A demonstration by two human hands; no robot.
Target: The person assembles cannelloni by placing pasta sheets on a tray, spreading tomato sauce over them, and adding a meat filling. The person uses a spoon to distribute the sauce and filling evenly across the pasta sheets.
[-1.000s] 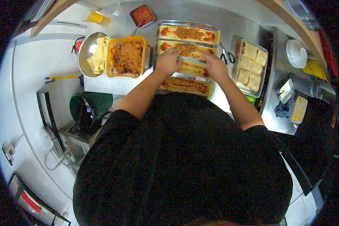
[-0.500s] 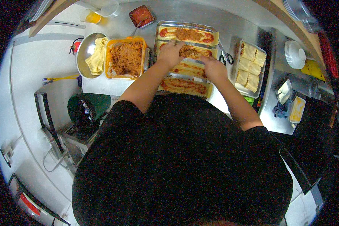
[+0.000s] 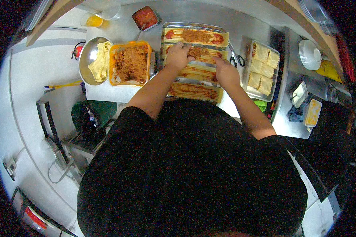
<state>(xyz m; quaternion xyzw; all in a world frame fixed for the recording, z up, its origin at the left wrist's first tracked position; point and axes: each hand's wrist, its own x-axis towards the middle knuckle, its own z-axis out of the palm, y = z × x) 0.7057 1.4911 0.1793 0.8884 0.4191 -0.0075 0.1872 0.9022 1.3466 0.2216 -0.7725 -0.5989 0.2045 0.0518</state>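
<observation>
A metal tray [image 3: 162, 39] in front of me holds several long ridged pasta sheets. The farthest pasta sheet [image 3: 174, 40] carries red sauce with ground meat along its middle. Both hands are at the second sheet, which bears a mound of ground meat [image 3: 198, 52]. My left hand [image 3: 178, 56] rests at the left end of that mound, thumb apart from the fingers and nothing visible in it. At the strip's right end, my right hand [image 3: 225, 71] has its fingers stretched out, partly hidden. The nearer pasta sheets [image 3: 195, 91] are smeared with sauce.
Left of the tray stand an orange-rimmed tub of ground meat [image 3: 129, 63] and a steel bowl [image 3: 85, 65] with folded pasta sheets. A red sauce container [image 3: 145, 18] sits behind. Scissors [image 3: 237, 60] and a tray of pasta pieces [image 3: 262, 71] lie to the right.
My hands have drawn slightly apart over the second sheet, showing more of the meat between them. The view has shifted a little.
</observation>
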